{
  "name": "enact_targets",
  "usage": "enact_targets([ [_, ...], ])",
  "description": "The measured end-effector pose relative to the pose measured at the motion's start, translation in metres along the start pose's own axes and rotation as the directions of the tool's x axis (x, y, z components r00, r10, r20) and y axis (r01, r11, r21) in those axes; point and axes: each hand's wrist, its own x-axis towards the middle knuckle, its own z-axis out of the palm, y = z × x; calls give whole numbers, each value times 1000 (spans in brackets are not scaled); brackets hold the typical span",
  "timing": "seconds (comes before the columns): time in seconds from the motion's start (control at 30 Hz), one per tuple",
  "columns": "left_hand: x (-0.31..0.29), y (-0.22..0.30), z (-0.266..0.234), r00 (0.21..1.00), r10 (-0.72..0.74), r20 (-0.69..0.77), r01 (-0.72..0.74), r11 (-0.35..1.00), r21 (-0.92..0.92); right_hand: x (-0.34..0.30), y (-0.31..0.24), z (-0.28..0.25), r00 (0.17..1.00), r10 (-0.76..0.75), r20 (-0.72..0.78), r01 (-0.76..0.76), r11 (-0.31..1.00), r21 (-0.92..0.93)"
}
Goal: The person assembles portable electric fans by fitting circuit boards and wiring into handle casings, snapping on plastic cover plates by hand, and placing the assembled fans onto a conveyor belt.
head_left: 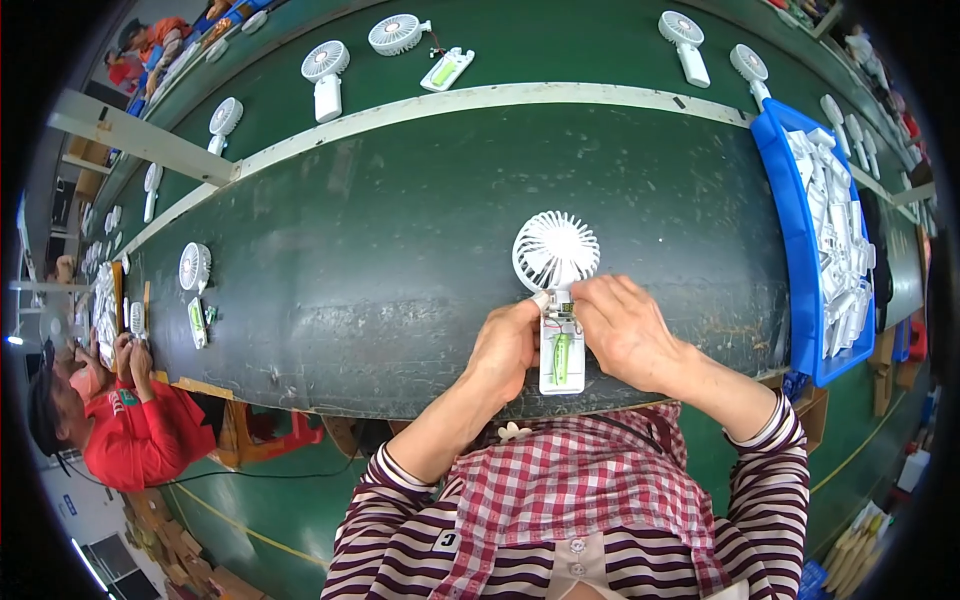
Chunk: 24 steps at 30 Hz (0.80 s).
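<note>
A small white handheld fan (556,252) lies on the dark green table (400,240) near its front edge, round grille away from me. Its handle (562,365) is open, showing a green battery and wires. My left hand (505,345) holds the handle's left side, thumb up near the neck. My right hand (625,330) rests on the right side, fingertips pressing at the wires just below the grille.
A blue bin (795,260) of white plastic parts stands at the right. More fans (325,75) and an open handle (447,70) lie on the far conveyor belt. Another fan (194,268) lies at the left, beside a person in red (130,430).
</note>
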Motion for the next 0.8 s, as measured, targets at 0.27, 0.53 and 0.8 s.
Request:
enact_targets([
  [0.27, -4, 3, -3, 997, -73, 12, 73, 997, 35, -5, -3, -1, 989, -16, 145, 23, 999, -47],
  [0.53, -3, -5, -8, 996, -81, 42, 74, 984, 163, -7, -2, 6, 991, -49, 125, 61, 994, -92],
  [0.8, 9, -6, -6, 997, -69, 17, 63, 972, 225, -4, 3, 4, 994, -56, 90, 68, 989, -134],
])
